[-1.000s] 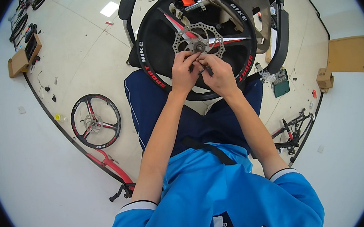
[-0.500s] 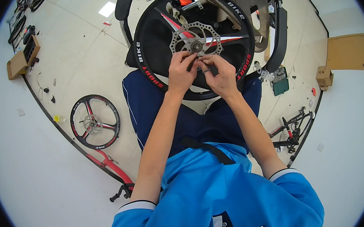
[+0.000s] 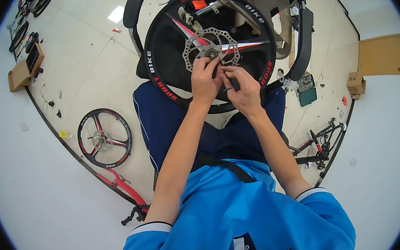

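A black bicycle wheel with red-and-white spokes rests across my thighs and a black chair seat. The silver, hole-edged brake disc faces up around its hub. My left hand has its fingers pinched together at the disc's near edge, just below the hub; what they grip is hidden. Close beside it, my right hand is closed on a thin, dark bent rod that looks like a hex key. Its fingertips almost meet those of my left hand.
Past the disc lie a metal tool and an orange item. Chair armrests flank the wheel. A second wheel and red frame part are at left; a dark frame and cardboard box stand right.
My right hand has drawn slightly toward me, and the dark rod sits lower. The wheel appears shifted a little to the left. My left hand stays pinched by the hub.
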The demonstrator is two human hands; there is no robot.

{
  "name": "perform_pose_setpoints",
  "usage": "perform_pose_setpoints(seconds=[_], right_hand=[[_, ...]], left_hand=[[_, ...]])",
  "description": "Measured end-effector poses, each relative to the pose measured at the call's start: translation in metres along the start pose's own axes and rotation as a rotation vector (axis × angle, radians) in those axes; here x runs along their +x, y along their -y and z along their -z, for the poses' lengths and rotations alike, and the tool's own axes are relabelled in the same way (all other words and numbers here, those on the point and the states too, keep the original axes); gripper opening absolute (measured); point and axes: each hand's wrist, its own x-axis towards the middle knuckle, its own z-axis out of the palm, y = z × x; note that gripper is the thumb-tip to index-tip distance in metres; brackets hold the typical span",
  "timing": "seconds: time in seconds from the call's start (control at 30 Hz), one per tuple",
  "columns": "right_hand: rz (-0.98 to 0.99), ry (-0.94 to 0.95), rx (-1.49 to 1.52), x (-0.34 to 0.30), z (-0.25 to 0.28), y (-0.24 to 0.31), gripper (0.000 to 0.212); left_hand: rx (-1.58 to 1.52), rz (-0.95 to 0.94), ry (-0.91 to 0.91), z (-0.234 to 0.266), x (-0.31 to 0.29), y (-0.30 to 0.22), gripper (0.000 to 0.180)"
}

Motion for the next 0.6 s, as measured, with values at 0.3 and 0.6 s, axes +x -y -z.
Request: perform_pose_setpoints(seconds=[0.3, 0.6], right_hand=[[-0.023, -0.001, 0.023, 0.006, 0.002, -0.003, 0.013], [-0.079, 0.003, 0.069, 0.019, 0.005, -0.003, 0.012]], left_hand=[[0.04, 0.012, 0.03, 0.0, 0.002, -0.002, 0.035], [0.056, -0.05, 0.063, 0.004, 0.009, -0.002, 0.031]])
